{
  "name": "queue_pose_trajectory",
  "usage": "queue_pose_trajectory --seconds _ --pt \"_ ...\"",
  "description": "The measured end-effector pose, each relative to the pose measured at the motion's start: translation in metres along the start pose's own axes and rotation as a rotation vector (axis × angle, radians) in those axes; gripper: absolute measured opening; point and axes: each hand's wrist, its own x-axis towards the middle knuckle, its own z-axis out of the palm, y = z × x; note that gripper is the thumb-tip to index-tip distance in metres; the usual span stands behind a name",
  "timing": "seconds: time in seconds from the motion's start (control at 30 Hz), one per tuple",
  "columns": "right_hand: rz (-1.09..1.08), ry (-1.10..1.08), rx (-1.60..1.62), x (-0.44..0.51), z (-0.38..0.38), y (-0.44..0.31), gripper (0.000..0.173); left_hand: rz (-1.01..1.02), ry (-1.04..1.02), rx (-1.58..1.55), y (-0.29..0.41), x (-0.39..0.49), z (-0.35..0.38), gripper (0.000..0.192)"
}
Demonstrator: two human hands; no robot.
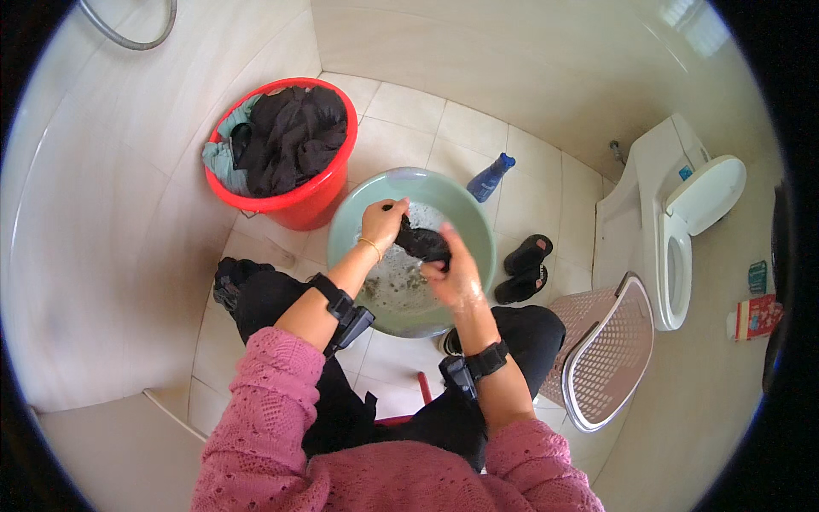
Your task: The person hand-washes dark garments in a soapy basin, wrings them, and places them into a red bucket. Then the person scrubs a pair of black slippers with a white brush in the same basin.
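A wet black cloth item [422, 243], bunched and twisted, is stretched between my two hands over a pale green basin [358, 192]. My left hand [382, 225] grips its upper left end, and a bit of the black fabric sticks out above the fist. At the lower right end, my right hand [455, 272] has thumb and fingers around the cloth; it is slightly blurred and wet with suds. Cloudy, foamy water [400, 281] lies in the basin below.
Left of the basin stands a red bucket [320, 198] heaped with dark and light-blue clothes [291, 137]. A blue bottle [491, 178], black slippers [528, 269], a pink laundry basket [604, 352] and a toilet [677, 269] are rightward. A dark fabric bundle [237, 278] lies by my left knee.
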Motion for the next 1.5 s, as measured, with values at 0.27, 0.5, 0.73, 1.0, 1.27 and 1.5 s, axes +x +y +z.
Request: queue_pose_trajectory --seconds 0.27,0.5,0.73,1.0,1.27,1.5 --pt "-0.427 0.210 -0.106 0.008 -0.019 -0.035 0.014 -0.188 -0.583 -0.563 0.016 -0.018 -0.038 0.035" --pt "-0.038 -0.144 0.007 0.028 -0.031 0.009 0.037 0.691 -0.185 0.230 0.041 -0.088 0.014 0.027" --pt "-0.056 -0.004 0.087 0.023 -0.016 0.058 0.044 0.886 0.006 0.551 0.014 -0.072 0.029 0.029" --pt "-0.099 -0.018 -0.019 0.021 -0.008 0.033 0.030 0.597 0.001 0.284 0.034 -0.054 0.021 0.027" --pt "-0.028 0.080 -0.014 0.009 0.003 0.041 0.030 0.531 0.081 0.517 0.022 -0.045 0.011 0.032" --pt "-0.299 0.037 0.020 0.007 -0.002 -0.028 0.019 0.135 -0.456 0.202 0.014 -0.021 -0.018 0.047"
